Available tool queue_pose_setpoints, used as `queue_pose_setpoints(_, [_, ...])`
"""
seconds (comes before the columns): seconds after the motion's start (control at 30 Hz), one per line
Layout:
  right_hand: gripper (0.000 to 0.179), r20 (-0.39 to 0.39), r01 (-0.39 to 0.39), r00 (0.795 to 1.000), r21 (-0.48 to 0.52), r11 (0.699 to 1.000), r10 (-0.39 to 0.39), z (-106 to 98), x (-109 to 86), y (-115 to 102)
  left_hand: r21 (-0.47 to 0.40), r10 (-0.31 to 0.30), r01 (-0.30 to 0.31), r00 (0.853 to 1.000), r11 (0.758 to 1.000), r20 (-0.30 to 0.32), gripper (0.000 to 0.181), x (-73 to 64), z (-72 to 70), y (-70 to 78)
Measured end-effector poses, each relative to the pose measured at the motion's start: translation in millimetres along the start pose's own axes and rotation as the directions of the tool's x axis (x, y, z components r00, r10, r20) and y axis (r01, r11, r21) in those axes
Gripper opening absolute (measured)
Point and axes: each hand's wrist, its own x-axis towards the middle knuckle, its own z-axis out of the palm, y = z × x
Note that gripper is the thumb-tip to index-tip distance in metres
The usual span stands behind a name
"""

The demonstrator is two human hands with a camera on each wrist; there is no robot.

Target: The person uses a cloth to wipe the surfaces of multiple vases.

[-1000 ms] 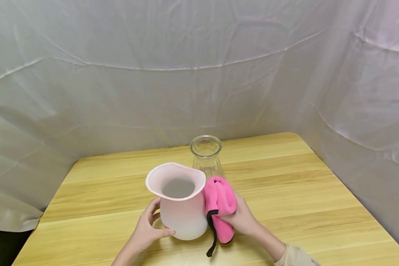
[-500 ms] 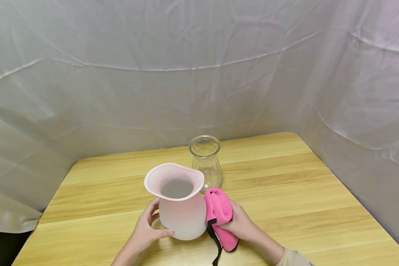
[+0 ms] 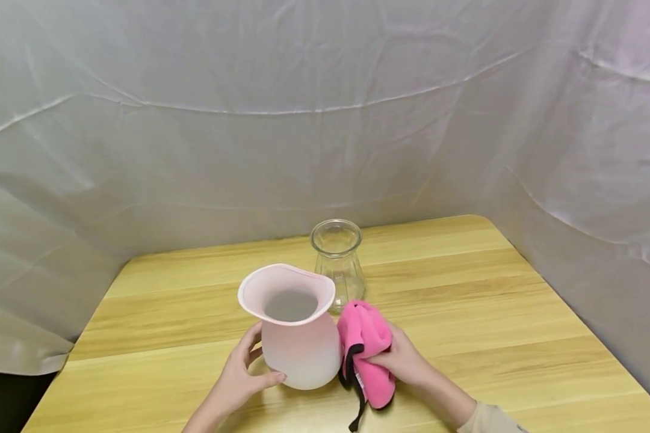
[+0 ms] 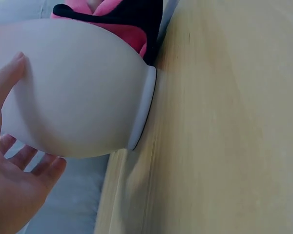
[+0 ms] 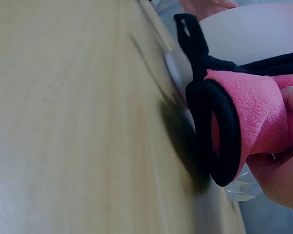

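A pink-to-white frosted vase (image 3: 302,352) with a wavy flared rim stands upright on the table. My left hand (image 3: 237,376) holds its lower left side, thumb in front and fingers behind. In the left wrist view, the thumb of that left hand (image 4: 14,190) lies against the vase (image 4: 78,87). My right hand (image 3: 403,358) grips a folded pink cloth (image 3: 365,331) with black edging and a black hanging loop, at the vase's right side. The cloth (image 5: 256,107) is bunched in the right wrist view, where the right hand (image 5: 281,173) is partly cut off by the frame.
A clear glass vase (image 3: 338,267) stands behind the pink one, its base partly hidden by the cloth and the pink vase. The wooden table (image 3: 493,325) has a grey fabric curtain (image 3: 303,150) along its back and sides.
My right hand has shifted the pink cloth toward me along the vase's right side, then slightly back up and right. The left hand and the vase have stayed nearly still.
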Motion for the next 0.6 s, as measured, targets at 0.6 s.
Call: queue_pose_setpoints(0.6, [0.063,-0.056,0.091,0.994,-0.072,0.993,-0.095,-11.7,-11.5,-20.4,0.27,-0.043,0.168,0.909,0.948,-0.414,0.104,-12.3,41.1,55.5])
